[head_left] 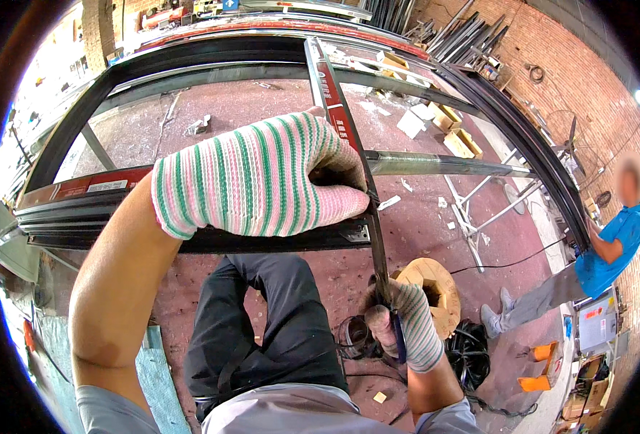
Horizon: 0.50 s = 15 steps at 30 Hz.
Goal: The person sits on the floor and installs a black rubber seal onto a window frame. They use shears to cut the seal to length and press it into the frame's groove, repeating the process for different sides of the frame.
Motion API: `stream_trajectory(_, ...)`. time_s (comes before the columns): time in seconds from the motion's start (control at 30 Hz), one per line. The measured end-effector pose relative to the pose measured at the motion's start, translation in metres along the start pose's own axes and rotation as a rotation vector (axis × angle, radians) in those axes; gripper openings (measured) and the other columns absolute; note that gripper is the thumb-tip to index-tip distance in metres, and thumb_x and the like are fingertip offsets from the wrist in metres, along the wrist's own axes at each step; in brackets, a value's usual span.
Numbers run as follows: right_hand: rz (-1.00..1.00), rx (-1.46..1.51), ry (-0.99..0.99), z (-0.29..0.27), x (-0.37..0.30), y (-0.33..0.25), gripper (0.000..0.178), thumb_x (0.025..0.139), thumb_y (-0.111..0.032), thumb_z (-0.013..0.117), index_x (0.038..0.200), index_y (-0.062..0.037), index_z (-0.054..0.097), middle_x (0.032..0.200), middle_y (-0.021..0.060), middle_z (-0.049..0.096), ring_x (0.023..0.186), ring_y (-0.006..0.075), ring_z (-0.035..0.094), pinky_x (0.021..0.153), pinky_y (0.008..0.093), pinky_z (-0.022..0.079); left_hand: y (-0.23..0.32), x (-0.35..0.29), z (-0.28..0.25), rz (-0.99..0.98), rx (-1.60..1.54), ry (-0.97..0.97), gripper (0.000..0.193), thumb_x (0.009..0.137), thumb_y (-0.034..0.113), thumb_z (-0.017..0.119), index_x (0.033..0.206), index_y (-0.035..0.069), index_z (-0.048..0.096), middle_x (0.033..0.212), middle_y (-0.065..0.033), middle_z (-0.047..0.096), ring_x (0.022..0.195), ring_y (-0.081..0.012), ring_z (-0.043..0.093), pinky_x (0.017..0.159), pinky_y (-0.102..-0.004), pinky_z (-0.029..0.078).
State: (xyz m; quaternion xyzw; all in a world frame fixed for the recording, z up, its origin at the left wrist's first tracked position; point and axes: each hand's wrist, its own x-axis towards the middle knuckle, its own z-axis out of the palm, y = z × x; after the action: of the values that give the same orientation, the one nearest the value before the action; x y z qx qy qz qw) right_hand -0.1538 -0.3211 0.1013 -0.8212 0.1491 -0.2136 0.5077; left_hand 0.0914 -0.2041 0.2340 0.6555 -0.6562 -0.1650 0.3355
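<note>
My left hand [251, 173], in a pink, white and green striped knit glove, reaches across the black metal frame [208, 52]. Its fingers curl round an upright bar with red film [340, 108], thumb against the bar's edge. From there a narrow dark strip [376, 246] runs down toward me, past the frame's near corner. Lower right, my right hand [410, 329], in a similar striped glove, is closed round the strip's near end. A dark blue piece [400, 340] pokes out below those fingers; whether it belongs to the strip I cannot tell.
A wooden spool [436, 286] and coiled black cable [470, 354] lie on the floor beside my right hand. At the right a person in a blue shirt [613, 249] stands by the frame's far side. Cartons [461, 143] and a white metal stand [472, 217] are beyond.
</note>
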Motion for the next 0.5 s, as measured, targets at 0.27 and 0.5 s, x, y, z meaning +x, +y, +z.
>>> stream_trajectory(0.27, 0.223, 0.125, -0.104, -0.005, -0.003, -0.008, 0.024, 0.096, -0.026, 0.066, 0.090, -0.0034, 0.062, 0.067, 0.0029, 0.060, 0.058, 0.0139, 0.057, 0.056, 0.0291, 0.046, -0.005, -0.002, -0.004, 0.033, -0.049, -0.015, 0.022, 0.089, 0.018, 0.076, 0.101, -0.001, 0.073, 0.101, -0.0130, 0.071, 0.098, -0.0230, 0.068, 0.090, -0.0359, 0.052)
stream_trajectory(0.5, 0.214, 0.061, -0.100, -0.006, 0.000, -0.012, 0.024, 0.093, -0.025, 0.070, 0.086, -0.0035, 0.061, 0.063, 0.0044, 0.061, 0.058, 0.0128, 0.058, 0.056, 0.0306, 0.047, -0.002, 0.000, -0.004, 0.005, -0.035, -0.013, 0.022, 0.089, 0.018, 0.076, 0.101, -0.001, 0.074, 0.098, -0.0134, 0.071, 0.097, -0.0220, 0.068, 0.089, -0.0346, 0.053)
